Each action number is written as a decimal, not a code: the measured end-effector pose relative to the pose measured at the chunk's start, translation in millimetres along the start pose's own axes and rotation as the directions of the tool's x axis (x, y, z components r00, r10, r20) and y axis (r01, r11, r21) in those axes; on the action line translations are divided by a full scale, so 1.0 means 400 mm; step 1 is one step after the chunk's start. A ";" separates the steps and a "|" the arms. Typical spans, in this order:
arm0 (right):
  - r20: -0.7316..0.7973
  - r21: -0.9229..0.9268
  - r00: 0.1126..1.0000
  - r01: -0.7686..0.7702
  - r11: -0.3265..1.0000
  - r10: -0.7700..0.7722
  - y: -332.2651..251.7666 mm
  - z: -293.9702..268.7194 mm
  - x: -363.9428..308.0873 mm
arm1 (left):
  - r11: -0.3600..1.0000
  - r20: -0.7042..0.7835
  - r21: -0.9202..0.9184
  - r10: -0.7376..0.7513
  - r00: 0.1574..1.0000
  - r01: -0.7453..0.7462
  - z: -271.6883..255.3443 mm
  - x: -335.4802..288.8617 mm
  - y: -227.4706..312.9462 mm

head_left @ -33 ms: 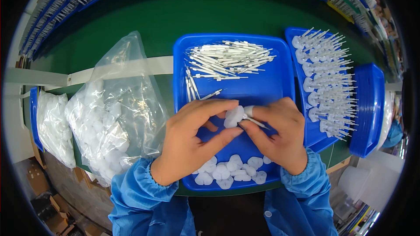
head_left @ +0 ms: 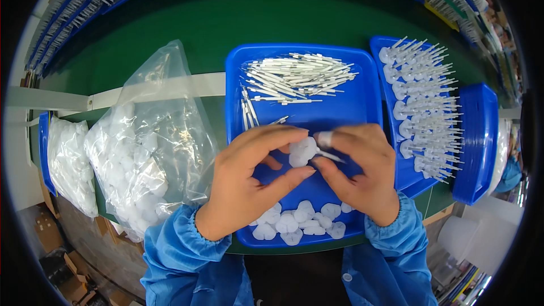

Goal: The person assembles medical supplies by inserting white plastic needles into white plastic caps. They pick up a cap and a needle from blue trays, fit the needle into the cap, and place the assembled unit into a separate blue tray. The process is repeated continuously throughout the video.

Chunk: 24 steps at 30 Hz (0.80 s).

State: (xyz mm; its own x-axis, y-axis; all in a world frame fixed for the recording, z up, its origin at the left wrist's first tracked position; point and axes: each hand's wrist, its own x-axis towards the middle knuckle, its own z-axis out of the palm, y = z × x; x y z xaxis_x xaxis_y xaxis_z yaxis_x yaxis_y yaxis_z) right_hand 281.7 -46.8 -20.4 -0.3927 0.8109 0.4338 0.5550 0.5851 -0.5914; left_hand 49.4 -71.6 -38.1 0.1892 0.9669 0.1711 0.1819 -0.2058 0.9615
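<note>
My left hand (head_left: 243, 175) pinches a translucent white scalloped plastic piece (head_left: 302, 152) between thumb and fingers, above the middle of a blue tray (head_left: 374, 96). A thin white rod (head_left: 331, 156) sticks out from that piece toward the right, its joint partly hidden. Around the rod are the thumb and forefinger of my right hand (head_left: 362, 170), smeared by motion; a white wrap covers one fingertip. Many similar white rods (head_left: 300, 75) lie heaped at the tray's far side. Loose scalloped pieces (head_left: 287, 223) gather along its near edge.
To the right, another blue tray (head_left: 388, 102) holds rows of pieces with rods attached (head_left: 425, 107). Beyond it stand stacked blue trays (head_left: 477, 141). Left lies a clear plastic bag (head_left: 153, 153) of white pieces, beside a second filled bag (head_left: 71, 164). Loaded trays (head_left: 93, 3) line the green table's far rim.
My right forefinger has shifted slightly up and left along the rod, blurring. The white piece has turned a little in my left fingers, and the rod points slightly differently.
</note>
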 end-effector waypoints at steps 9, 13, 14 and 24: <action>-0.002 -0.106 0.984 0.177 0.978 -0.178 -0.011 -0.007 -0.001 | 0.993 -0.010 0.085 0.085 0.996 -0.083 -0.011 0.006 0.014; 0.006 -0.109 0.988 0.153 0.982 -0.154 -0.011 -0.008 -0.004 | 0.999 -0.004 -0.029 0.040 0.999 -0.040 -0.008 0.000 0.006; 0.007 -0.127 0.988 0.156 0.979 -0.157 -0.013 -0.008 -0.005 | 0.999 0.008 -0.036 0.034 0.999 -0.034 -0.010 0.002 0.008; 0.031 -0.134 0.980 0.197 0.971 -0.195 -0.008 -0.010 -0.014 | 0.997 -0.004 -0.082 -0.010 1.000 0.009 -0.012 0.000 0.011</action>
State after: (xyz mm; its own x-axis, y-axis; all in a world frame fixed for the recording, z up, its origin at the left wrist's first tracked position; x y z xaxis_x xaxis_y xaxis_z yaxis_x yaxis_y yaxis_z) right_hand 285.1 -53.3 -18.4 -0.5159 0.6813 0.5193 0.5599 0.7270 -0.3975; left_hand 45.7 -71.9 -32.8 0.1837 0.9694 0.1627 0.1038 -0.1837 0.9775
